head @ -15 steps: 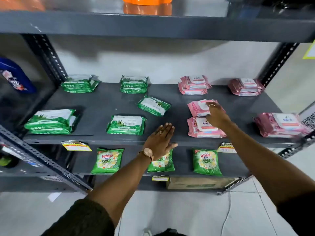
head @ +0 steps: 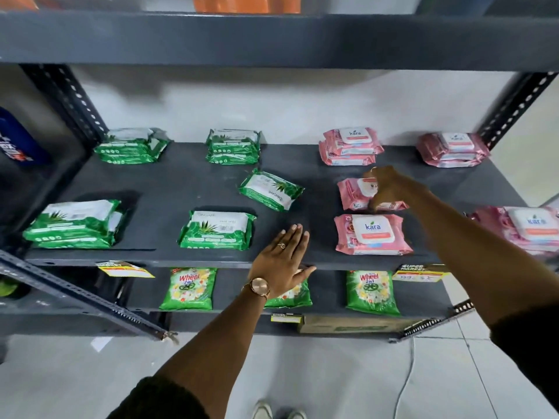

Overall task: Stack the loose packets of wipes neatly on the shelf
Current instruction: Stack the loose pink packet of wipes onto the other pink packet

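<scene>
On the grey shelf (head: pixel 187 189) lie green and pink wipes packets. My right hand (head: pixel 388 187) grips a loose pink packet (head: pixel 352 193) at mid shelf, its right end lifted. In front of it lies another single pink packet (head: pixel 373 235). A loose green packet (head: pixel 270 190) sits askew at the centre. Green stacks stand at the back left (head: pixel 131 146), back centre (head: pixel 233 146), front left (head: pixel 75 223) and front centre (head: pixel 216 229). Pink stacks stand at the back (head: pixel 349 146), back right (head: pixel 452 149) and front right (head: pixel 523 228). My left hand (head: pixel 282 261) rests flat on the shelf's front edge, fingers spread.
An upper shelf board (head: pixel 272 40) overhangs closely. Slotted uprights (head: pixel 65 98) frame the back corners. Green detergent pouches (head: pixel 189 288) lie on the lower shelf. A blue bottle (head: pixel 16 140) stands on the neighbouring rack at left. Price tags (head: pixel 124 269) hang from the front edge.
My right hand has closed over the middle pink packet and tipped its right end up. My left hand stays flat at the shelf edge.
</scene>
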